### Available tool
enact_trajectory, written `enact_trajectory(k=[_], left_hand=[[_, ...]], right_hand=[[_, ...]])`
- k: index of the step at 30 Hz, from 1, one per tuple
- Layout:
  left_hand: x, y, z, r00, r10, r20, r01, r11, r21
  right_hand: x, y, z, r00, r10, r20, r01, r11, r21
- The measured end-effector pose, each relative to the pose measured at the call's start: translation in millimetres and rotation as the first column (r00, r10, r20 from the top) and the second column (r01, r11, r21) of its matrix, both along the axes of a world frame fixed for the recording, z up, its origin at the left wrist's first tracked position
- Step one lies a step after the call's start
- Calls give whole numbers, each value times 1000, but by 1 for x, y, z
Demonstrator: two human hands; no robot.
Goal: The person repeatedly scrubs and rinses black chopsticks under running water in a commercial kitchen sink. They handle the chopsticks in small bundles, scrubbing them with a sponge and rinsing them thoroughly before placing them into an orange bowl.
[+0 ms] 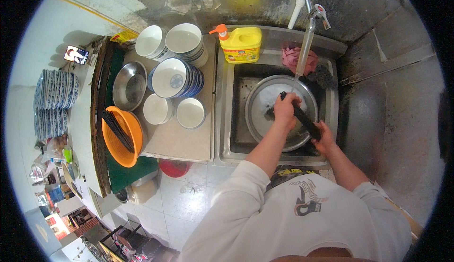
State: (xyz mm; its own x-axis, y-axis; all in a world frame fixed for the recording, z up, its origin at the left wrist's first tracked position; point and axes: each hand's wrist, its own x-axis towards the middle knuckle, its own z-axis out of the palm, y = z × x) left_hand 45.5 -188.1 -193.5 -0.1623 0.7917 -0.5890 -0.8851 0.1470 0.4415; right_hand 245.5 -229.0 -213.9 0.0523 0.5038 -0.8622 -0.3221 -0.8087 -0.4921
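Observation:
Across a round metal basin in the sink lies a bundle of black chopsticks, held slanting by both hands. My left hand is closed around its upper part, just under the tap's spout. Lower down, at the basin's right rim, my right hand grips the other end. Cloudy water stands in the basin, with a dark clump in it beside my left hand that I cannot make out.
A yellow detergent jug, a pink cloth and a dark scouring pad sit along the sink's back. Stacked bowls crowd the left counter, near a steel bowl and an orange basket holding more black chopsticks.

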Motion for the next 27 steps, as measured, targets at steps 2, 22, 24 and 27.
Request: enact_trajectory(k=[2,22,24,27], left_hand=[[4,0,10,992,-96,-81,102,992,77],[-8,7,-8,986,-70,-152,73,997,12],[-7,6,0,995,-36,-89,34,999,-19],[5,3,9,987,-90,-130,98,994,54]], right_hand=[[20,1,-29,992,130,-1,-130,991,-19],[-15,-8,12,968,196,-154,-209,975,-71],[-13,-4,12,991,30,-130,-38,997,-63],[33,-3,-50,984,114,-139,-111,993,35]])
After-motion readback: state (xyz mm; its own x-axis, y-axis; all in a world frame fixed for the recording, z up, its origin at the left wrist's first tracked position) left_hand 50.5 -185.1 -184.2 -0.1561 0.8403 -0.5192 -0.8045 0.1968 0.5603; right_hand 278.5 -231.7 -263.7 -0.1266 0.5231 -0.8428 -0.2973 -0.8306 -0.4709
